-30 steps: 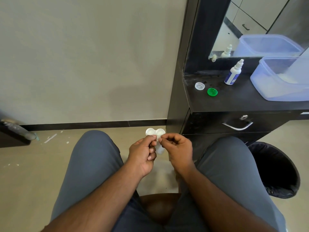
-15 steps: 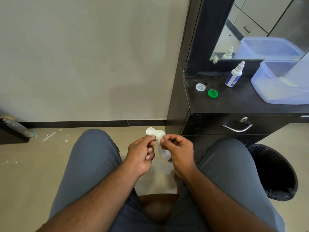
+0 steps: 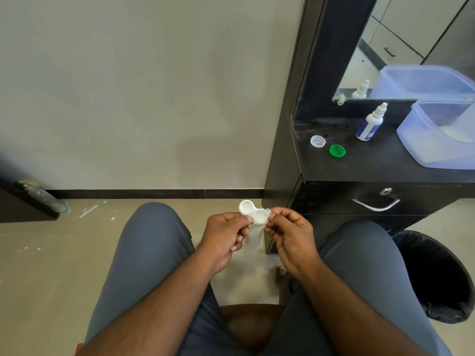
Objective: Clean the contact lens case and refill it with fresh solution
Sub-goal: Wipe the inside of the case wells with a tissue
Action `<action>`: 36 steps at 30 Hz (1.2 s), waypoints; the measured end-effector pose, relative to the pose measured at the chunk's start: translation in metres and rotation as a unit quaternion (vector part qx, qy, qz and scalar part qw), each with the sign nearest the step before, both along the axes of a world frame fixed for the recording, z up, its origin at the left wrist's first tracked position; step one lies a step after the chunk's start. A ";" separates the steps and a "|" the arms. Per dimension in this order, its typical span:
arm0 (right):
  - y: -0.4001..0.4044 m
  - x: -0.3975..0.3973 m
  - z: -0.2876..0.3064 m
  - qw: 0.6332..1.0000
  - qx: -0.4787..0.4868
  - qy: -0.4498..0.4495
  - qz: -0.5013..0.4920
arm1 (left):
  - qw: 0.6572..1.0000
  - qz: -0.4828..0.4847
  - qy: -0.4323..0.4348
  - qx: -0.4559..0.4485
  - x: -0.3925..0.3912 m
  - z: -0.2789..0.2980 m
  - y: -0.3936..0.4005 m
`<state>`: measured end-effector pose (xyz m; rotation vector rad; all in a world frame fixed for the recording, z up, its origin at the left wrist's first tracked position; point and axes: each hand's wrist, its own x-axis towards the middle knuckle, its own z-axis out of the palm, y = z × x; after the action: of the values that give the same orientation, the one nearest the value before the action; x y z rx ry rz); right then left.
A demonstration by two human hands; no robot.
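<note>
The white contact lens case [image 3: 253, 213], lids off and both wells facing me, is held between my knees over the floor. My left hand [image 3: 226, 235] pinches its lower left edge. My right hand [image 3: 288, 235] pinches its right end. A white tissue [image 3: 254, 241] hangs below the case between the two hands. On the dark counter lie the case's clear white cap [image 3: 318, 141] and green cap [image 3: 337, 150]. The white solution bottle [image 3: 370, 123] with a blue label stands upright behind them.
A translucent blue plastic tub [image 3: 434, 147] sits at the counter's right, under a mirror. Below the counter is a drawer with a metal handle [image 3: 375, 206]. A black bin [image 3: 437, 276] stands by my right knee. A plastic bottle [image 3: 43, 197] lies at far left.
The case has turned to lie more flat, so both wells now show. My right fingers moved to its right end, and the tissue now hangs between the hands.
</note>
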<state>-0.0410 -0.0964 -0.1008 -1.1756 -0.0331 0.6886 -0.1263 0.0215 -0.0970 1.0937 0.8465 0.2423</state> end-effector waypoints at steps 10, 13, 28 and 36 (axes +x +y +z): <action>-0.004 0.008 0.001 0.990 -0.091 -0.101 0.038 | 0.949 -0.086 -0.019 0.301 -0.005 -0.004 0.000; -0.007 0.013 0.004 0.995 -0.067 -0.067 0.007 | 0.890 -0.044 -0.064 0.449 -0.004 -0.006 0.004; -0.008 0.015 0.013 0.998 -0.031 0.021 0.054 | 0.624 -0.093 -0.130 0.765 -0.009 -0.008 0.013; -0.008 0.012 0.013 0.995 -0.035 0.031 0.084 | 0.637 -0.144 -0.155 0.741 -0.011 -0.004 0.009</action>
<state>-0.0287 -0.1042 -0.0880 -1.2275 -0.0556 0.8806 -0.1369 0.0304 -0.1006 2.6006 -0.0725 0.9211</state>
